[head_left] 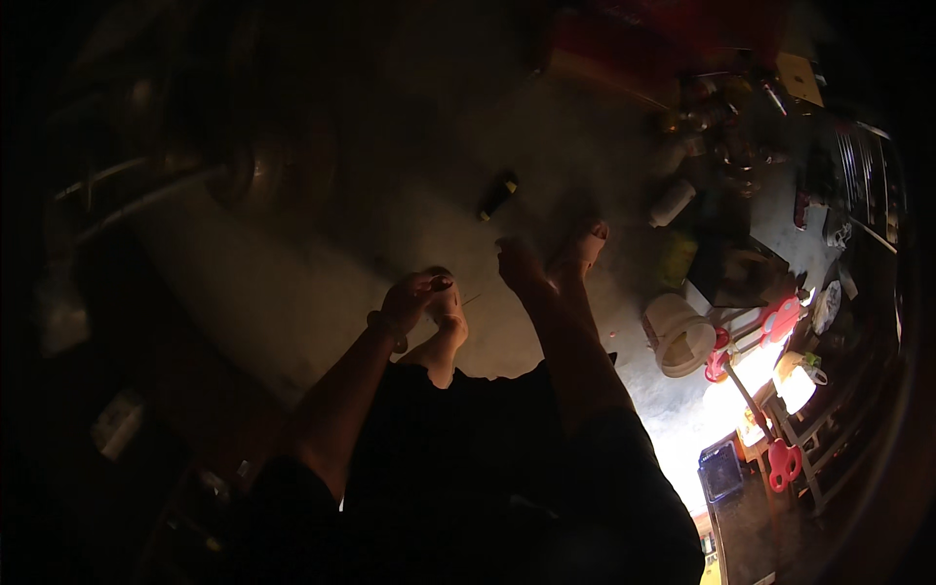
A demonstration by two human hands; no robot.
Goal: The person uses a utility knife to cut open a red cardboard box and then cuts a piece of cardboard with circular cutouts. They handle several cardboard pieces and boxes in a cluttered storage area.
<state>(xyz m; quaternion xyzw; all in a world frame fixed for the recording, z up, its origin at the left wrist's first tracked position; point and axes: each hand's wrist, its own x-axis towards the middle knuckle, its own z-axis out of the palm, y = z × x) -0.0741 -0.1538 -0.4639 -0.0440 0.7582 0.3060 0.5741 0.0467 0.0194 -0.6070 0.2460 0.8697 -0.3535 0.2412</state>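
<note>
My left hand (409,300) is held over my left foot (448,306), its fingers curled together. What they hold, if anything, is too dark to make out. A thin dark line (473,299) shows just right of that foot. My right hand (525,270) is in front of my right leg, left of my right foot (589,244). Its fingers look bent and pressed together in shadow; I cannot see anything named in them. Beyond the hands, a small black and yellow object (498,197) lies on the floor, touched by neither.
Dim light covers the pale floor (253,263). To the right stand a whitish bucket (677,337), a white cylindrical container (673,203) and a rack (819,458) with pink-red items (783,464) beside a bright light. A large red object (614,54) is at the far right.
</note>
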